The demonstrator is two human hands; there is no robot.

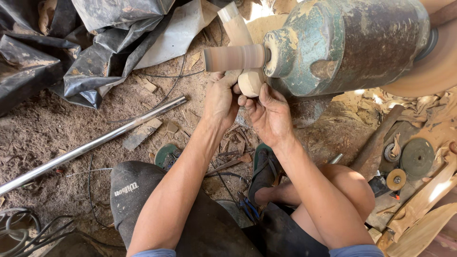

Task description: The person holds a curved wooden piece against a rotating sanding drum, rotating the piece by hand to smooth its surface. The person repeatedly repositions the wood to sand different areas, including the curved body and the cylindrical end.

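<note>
Both hands hold a small pale wooden piece [249,82] up against the underside of a spinning sanding drum [234,58], which sticks out of the left end of a worn green motor housing [352,43]. The piece sits right under the drum, touching it or nearly so; the exact contact line is hidden by the fingers.

Progress, as a judgement: the visible face of the piece is already rounded and smooth-looking, pale and clean, so shaping seems well along. It is not set down, and the drum looks blurred with motion, so the sanding is not finished. How much of the far side is done cannot be told.

Left hand [221,99]: fingers curled and pressed together, wrapped over the left side of the piece, thumb near the top by the drum. Right hand [270,114]: fingers bunched, pinching the lower right of the piece, thumb tip against its rounded face. Neither hand is spread open.

Around: dirt floor [43,128] with sawdust, a metal pipe [95,143] lying towards the left edge, black plastic sheeting [71,43] in the top left corner, round discs [417,157] and wood offcuts [423,209] at the right edge, and a sandalled foot [263,171] below the hands.
</note>
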